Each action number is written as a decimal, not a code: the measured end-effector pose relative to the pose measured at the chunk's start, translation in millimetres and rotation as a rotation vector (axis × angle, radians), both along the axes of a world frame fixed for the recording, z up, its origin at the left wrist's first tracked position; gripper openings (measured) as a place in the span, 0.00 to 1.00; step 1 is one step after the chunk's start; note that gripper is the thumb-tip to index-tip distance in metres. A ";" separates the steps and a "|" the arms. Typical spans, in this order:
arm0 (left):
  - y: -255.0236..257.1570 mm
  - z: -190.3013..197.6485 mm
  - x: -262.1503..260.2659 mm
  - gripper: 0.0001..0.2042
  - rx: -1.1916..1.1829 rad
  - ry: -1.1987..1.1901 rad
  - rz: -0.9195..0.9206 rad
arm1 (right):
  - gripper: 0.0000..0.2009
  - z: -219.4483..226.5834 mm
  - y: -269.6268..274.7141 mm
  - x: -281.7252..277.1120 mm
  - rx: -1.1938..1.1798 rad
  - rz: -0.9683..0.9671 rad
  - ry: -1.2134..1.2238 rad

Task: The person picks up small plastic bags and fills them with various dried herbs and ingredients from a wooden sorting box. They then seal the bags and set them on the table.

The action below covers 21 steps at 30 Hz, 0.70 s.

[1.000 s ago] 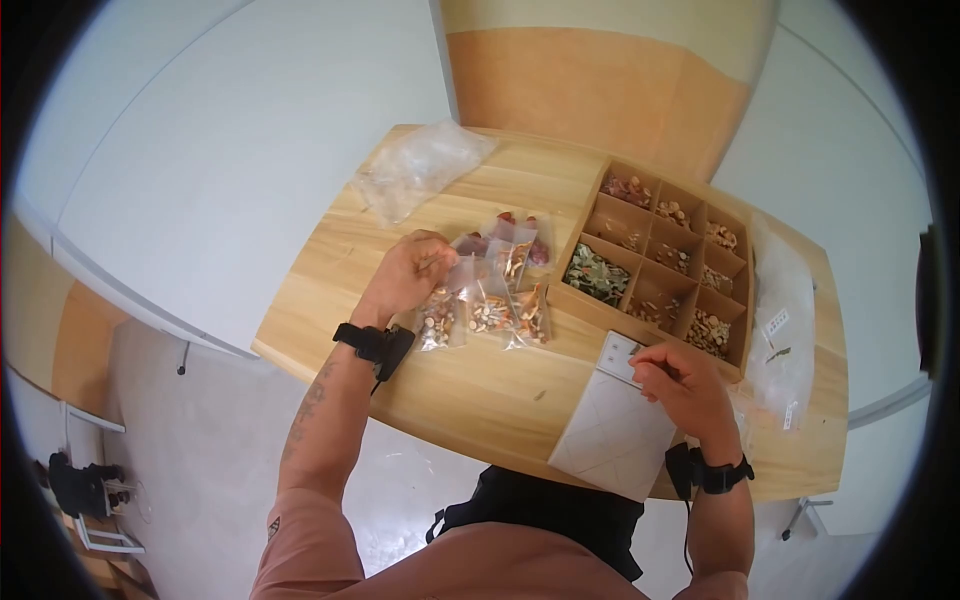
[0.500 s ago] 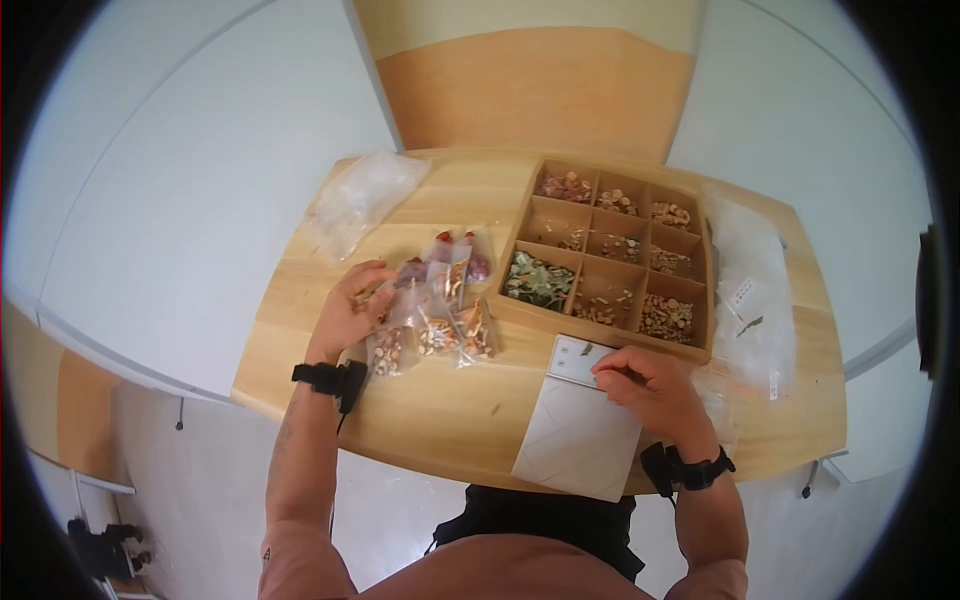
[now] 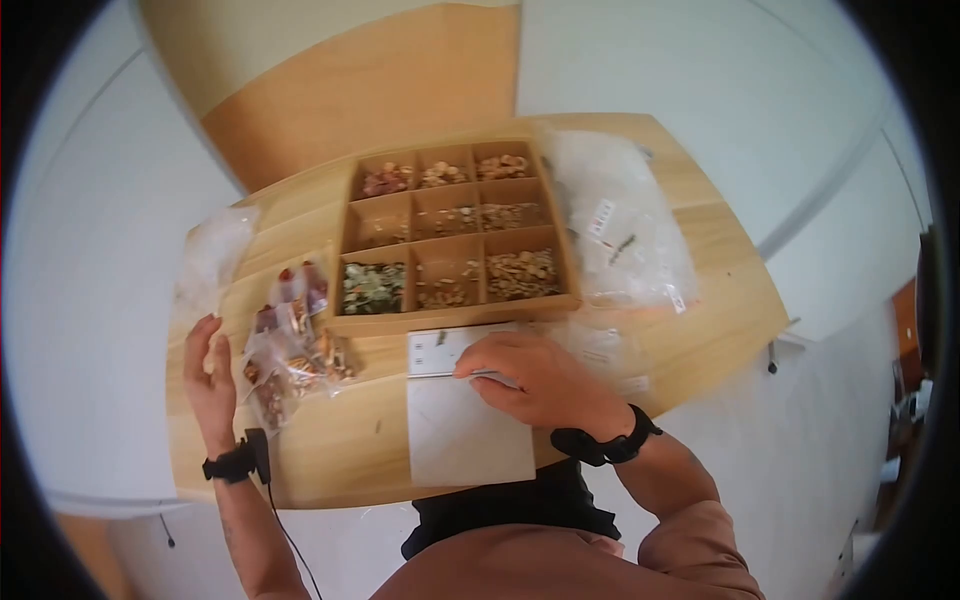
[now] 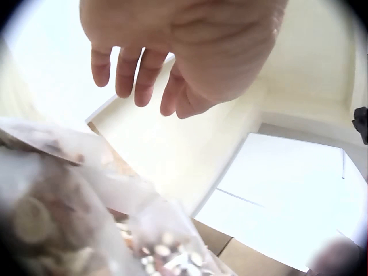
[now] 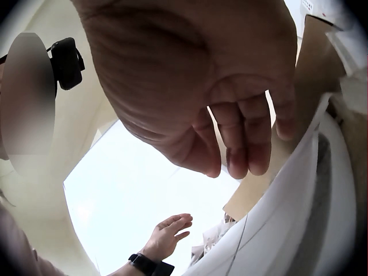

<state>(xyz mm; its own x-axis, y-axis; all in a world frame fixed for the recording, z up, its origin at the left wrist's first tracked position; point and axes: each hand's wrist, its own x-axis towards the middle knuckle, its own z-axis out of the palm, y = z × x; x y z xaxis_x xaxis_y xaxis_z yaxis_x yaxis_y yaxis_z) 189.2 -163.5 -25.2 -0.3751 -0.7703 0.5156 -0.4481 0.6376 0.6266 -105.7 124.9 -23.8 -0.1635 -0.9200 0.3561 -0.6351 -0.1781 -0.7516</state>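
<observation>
My left hand (image 3: 210, 385), fingers loosely bent and apart, is at the table's left side beside small clear bags (image 3: 300, 365) of dried pieces. In the left wrist view, the left hand (image 4: 184, 46) is above the bags (image 4: 167, 241) without touching them. Over the upper part of a flat white board (image 3: 470, 435) is my right hand (image 3: 540, 380); a small dark fleck lies near its fingers. The right wrist view shows the right hand (image 5: 195, 80) with relaxed fingers and nothing between them; whether they touch the board (image 5: 259, 230) is unclear.
A divided cardboard box (image 3: 450, 312) of dried pieces and green leaves stands behind the board. Large clear plastic bags (image 3: 625, 265) lie to its right, and another (image 3: 215, 255) lies at the table's left back. White panels (image 3: 700, 70) stand behind the table (image 3: 340, 480).
The head view has turned right, so the table appears further left. My left hand has come away from the small bags, its fingers spread more. My right hand remains over the board.
</observation>
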 end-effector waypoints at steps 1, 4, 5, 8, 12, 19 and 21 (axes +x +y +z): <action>7.3 8.8 -8.5 0.10 -0.005 0.013 -0.023 | 0.08 3.7 4.6 -0.2 -0.010 -0.004 -0.032; 18.2 13.0 -23.0 0.09 0.001 0.040 -0.120 | 0.07 17.2 27.1 -11.5 0.057 -0.202 0.012; 19.9 12.8 -27.7 0.08 0.006 0.050 -0.155 | 0.07 19.5 37.0 -15.7 0.079 -0.285 -0.041; 41.4 19.3 -53.6 0.05 0.024 0.064 -0.240 | 0.08 17.7 71.2 -33.9 0.095 -0.493 -0.193; 69.4 24.4 -83.6 0.04 0.109 0.054 -0.399 | 0.08 -7.2 108.6 -47.7 0.129 -0.659 -0.341; 112.1 29.0 -133.1 0.04 0.000 -0.023 -0.627 | 0.09 -14.9 112.0 -39.8 0.192 -0.645 -0.148; 118.5 27.7 -140.5 0.03 0.008 -0.074 -0.699 | 0.10 -6.2 101.6 -36.3 0.227 -0.584 -0.055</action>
